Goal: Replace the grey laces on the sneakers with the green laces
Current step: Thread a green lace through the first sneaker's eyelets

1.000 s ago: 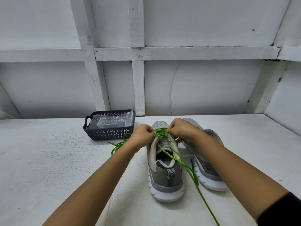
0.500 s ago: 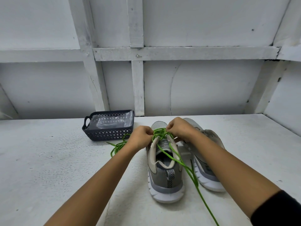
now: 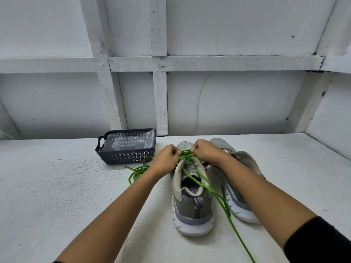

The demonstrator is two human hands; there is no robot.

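Note:
Two grey sneakers stand side by side on the white table, heels towards me. The left sneaker carries a green lace threaded near its toe end; one long end trails over the heel towards me, the other lies in loops on the table to the left. My left hand and my right hand both pinch the green lace above the eyelets, knuckles close together. The right sneaker is partly hidden behind my right forearm. I see no grey laces.
A dark plastic basket with a clear plastic bag inside stands at the back left, near the wall. White painted wall panels with beams rise behind the table.
Both hands stay at the lace over the left sneaker with only slight shifts; the view has dipped a little. The trailing lace ends lie much as before.

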